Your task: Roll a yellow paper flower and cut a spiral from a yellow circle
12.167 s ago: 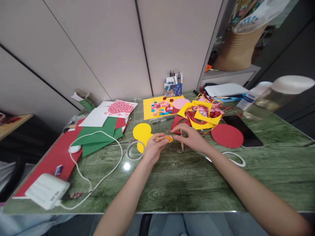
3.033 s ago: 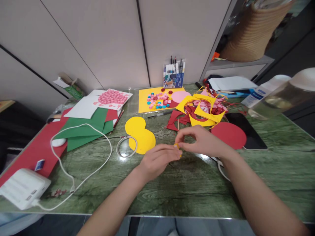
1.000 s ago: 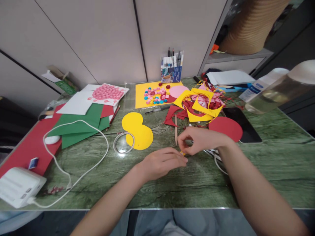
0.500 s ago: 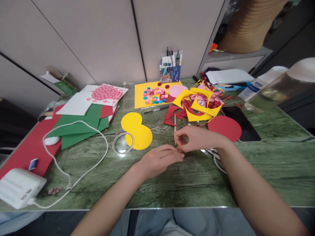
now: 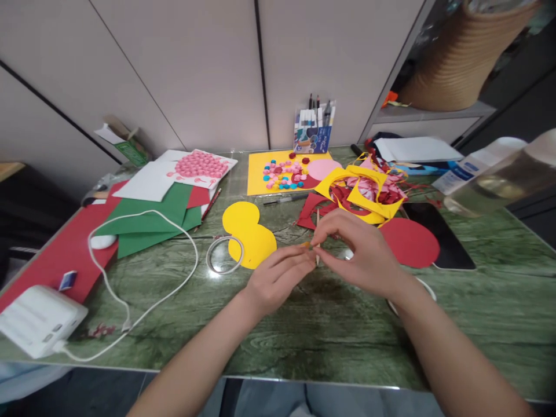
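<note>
Both my hands meet fingertip to fingertip above the table, right of the yellow paper shape (image 5: 252, 237). Between their fingertips shows a tiny yellow-orange strip (image 5: 306, 244), mostly hidden. My left hand (image 5: 282, 278) is closed, its fingers pressed together at the strip. My right hand (image 5: 362, 252) pinches at the strip's other end with thumb and index finger. A thin pointed wooden stick (image 5: 318, 223) lies behind the fingertips, partly covered by them. A roll of clear tape (image 5: 209, 259) overlaps the yellow shape's left edge.
Yellow paper offcuts (image 5: 367, 214) and red scraps (image 5: 309, 211) lie beyond my hands. A red paper circle (image 5: 410, 243) overlaps a black phone (image 5: 452, 246). Small coloured paper balls (image 5: 282, 176) rest on yellow paper. Green sheets (image 5: 143, 229), a cable and a white charger (image 5: 41, 318) are left.
My right hand has turned, with its thumb and index finger now pinching at my left fingertips. The yellow-orange strip shows more clearly. The whole view has shifted slightly.
</note>
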Available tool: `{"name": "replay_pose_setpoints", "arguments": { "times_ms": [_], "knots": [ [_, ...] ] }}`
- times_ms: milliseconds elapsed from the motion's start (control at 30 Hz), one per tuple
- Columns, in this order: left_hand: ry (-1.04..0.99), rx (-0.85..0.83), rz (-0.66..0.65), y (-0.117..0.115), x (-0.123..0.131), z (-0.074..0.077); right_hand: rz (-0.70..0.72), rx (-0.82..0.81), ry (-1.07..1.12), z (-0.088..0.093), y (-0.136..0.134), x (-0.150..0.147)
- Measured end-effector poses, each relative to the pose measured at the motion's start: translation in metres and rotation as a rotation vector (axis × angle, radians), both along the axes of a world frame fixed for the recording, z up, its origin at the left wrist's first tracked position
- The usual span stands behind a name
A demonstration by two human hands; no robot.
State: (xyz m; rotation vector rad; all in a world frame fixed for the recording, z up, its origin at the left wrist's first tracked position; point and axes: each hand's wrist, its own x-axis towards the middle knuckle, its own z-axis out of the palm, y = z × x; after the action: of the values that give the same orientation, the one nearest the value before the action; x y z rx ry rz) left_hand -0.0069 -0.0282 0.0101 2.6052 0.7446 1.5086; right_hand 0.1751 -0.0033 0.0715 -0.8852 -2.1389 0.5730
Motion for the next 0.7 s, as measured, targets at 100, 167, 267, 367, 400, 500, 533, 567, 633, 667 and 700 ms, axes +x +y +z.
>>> {"name": "replay_pose_setpoints", "arguments": {
  "times_ms": [100, 167, 267, 367, 400, 500, 533, 567, 633, 667, 700],
  "knots": [
    [0.049, 0.036, -0.002, 0.000, -0.002, 0.002, 0.000, 0.022, -0.024, 0.000, 0.000, -0.001],
    [0.079, 0.056, -0.007, 0.000, -0.003, 0.003, -0.012, 0.037, -0.039, -0.001, 0.000, -0.001],
    [0.115, 0.078, -0.011, 0.000, -0.003, 0.005, -0.034, 0.050, -0.058, -0.003, 0.000, -0.003],
    [0.155, 0.094, -0.003, 0.000, -0.003, 0.007, -0.056, 0.060, -0.078, -0.005, 0.000, -0.004],
    [0.174, 0.104, 0.000, 0.001, -0.003, 0.008, -0.065, 0.063, -0.086, -0.006, 0.000, -0.004],
    [0.223, 0.160, 0.010, 0.002, -0.002, 0.010, -0.092, 0.069, -0.119, -0.007, -0.001, -0.006],
    [0.233, 0.179, 0.016, 0.002, -0.002, 0.011, -0.102, 0.075, -0.129, -0.008, -0.001, -0.007],
    [0.242, 0.196, 0.022, 0.003, -0.001, 0.011, -0.112, 0.083, -0.137, -0.009, -0.001, -0.008],
    [0.256, 0.214, 0.033, 0.003, 0.000, 0.011, -0.128, 0.102, -0.149, -0.011, -0.001, -0.010],
    [0.263, 0.219, 0.037, 0.003, 0.000, 0.010, -0.136, 0.110, -0.154, -0.012, -0.002, -0.011],
    [0.267, 0.222, 0.040, 0.003, 0.001, 0.010, -0.142, 0.117, -0.158, -0.013, -0.002, -0.012]
  ]
}}
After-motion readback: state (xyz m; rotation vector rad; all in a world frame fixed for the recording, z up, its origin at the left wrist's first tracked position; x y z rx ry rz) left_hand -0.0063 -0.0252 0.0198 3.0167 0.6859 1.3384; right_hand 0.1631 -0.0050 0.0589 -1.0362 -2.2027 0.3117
